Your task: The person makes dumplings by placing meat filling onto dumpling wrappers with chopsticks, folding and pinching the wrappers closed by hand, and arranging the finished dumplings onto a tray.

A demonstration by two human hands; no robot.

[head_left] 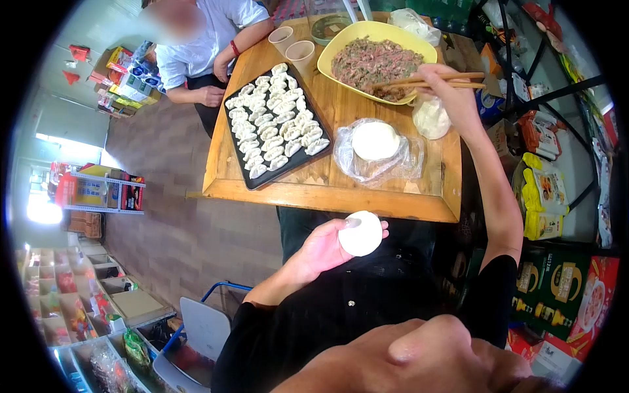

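On the palm of my left hand [319,252] lies a round white dough wrapper [360,234], in front of the table's near edge. My right hand [447,92] grips wooden chopsticks [419,82], whose tips reach into the meat filling [373,65] in a yellow bowl [426,47]. A stack of white wrappers [375,142] rests on clear plastic at the table's middle. To its left, a black tray [288,162] holds several rows of folded dumplings [272,121]. A white lump in a plastic bag [431,118] sits below the bowl, near my right wrist.
Two paper cups [300,55] and a glass dish [329,29] stand at the back of the wooden table [321,196]. Another person [209,49] sits at the left side. Shelves with packages [544,190] line the right; a chair [204,327] is at lower left.
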